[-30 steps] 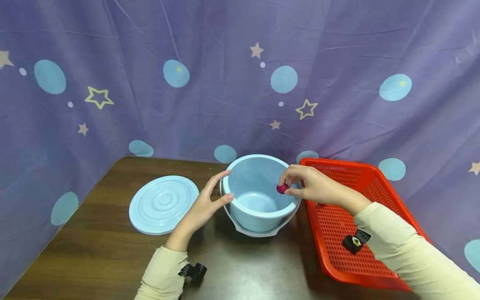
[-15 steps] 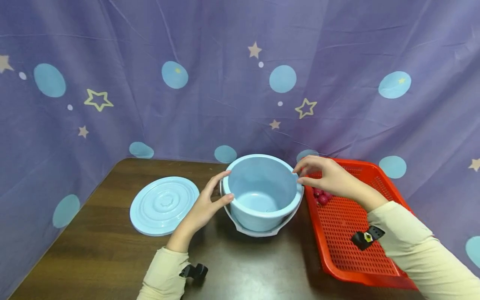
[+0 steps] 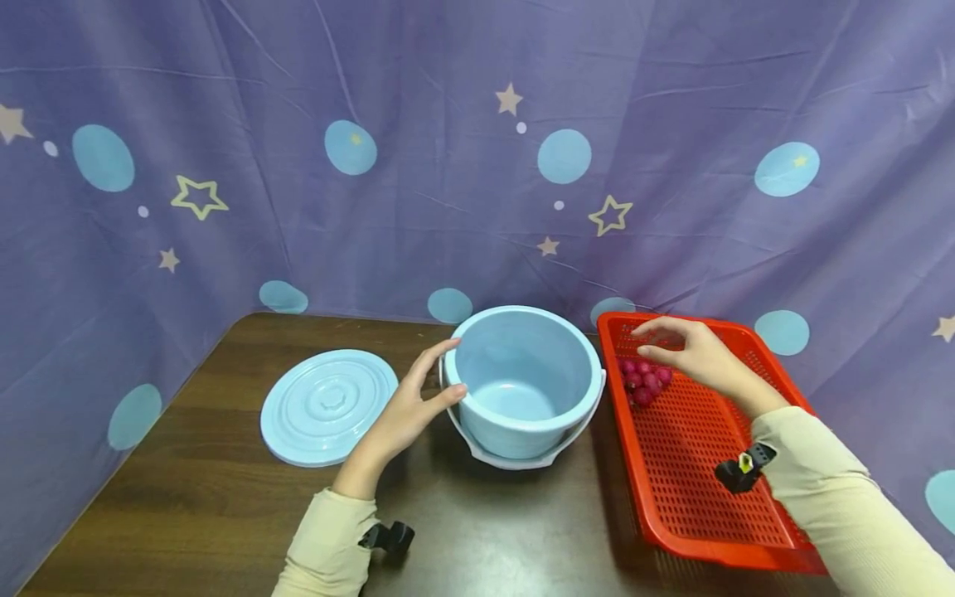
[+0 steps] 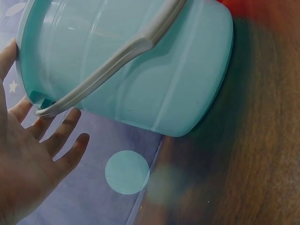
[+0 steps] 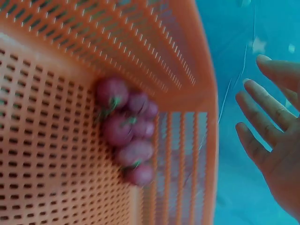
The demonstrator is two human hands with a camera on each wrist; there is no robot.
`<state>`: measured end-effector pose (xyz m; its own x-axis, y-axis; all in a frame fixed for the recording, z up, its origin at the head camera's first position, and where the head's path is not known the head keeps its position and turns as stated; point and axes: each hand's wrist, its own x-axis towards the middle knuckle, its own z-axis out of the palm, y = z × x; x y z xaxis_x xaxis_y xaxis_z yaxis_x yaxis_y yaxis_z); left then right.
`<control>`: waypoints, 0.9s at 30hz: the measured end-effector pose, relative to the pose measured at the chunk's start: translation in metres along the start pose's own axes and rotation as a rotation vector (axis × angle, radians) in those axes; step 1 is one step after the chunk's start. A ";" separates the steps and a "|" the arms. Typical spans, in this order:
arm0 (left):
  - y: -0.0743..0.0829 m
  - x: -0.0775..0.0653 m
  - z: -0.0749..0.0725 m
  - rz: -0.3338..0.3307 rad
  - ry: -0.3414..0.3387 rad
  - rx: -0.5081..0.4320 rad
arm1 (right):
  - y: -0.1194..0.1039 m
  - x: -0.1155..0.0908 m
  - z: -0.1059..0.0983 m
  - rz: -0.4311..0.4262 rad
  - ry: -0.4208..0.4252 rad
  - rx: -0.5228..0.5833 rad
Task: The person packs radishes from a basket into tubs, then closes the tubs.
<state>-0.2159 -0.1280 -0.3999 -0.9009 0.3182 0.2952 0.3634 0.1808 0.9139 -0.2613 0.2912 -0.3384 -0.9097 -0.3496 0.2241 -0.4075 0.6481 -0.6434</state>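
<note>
A light-blue bucket (image 3: 518, 435) stands upright at mid-table, its pale handle lowered round the front. My left hand (image 3: 406, 406) touches its left rim, thumb and index finger spread apart; in the left wrist view the other fingers extend near the handle's joint. Over the red basket (image 3: 640, 497), my right hand (image 3: 697, 352) is raised with thumb and fingers apart and nothing between them. Below its fingertips, several small round magenta radishes (image 5: 126, 131) with green stubs cluster in the basket's far left corner. The near wall hides part of the bucket's bottom.
A round light-blue lid (image 3: 328, 406) lies flat on the wooden table (image 3: 186, 497), left of the bucket. A purple curtain (image 3: 418, 166) with stars and dots hangs directly behind the table. The basket stands close to the bucket's right side.
My right hand has let go of a radish at the bucket and moved right over the basket, exposing the radishes there. My left hand has stayed at the rim.
</note>
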 end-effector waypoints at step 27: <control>0.002 0.000 0.000 -0.019 0.003 0.009 | 0.094 -0.001 -0.001 0.269 -0.154 0.022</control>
<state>-0.2155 -0.1277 -0.3982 -0.9083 0.3119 0.2788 0.3484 0.1951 0.9168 -0.2985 0.3531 -0.3987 -0.9611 -0.2673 -0.0690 -0.1505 0.7168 -0.6808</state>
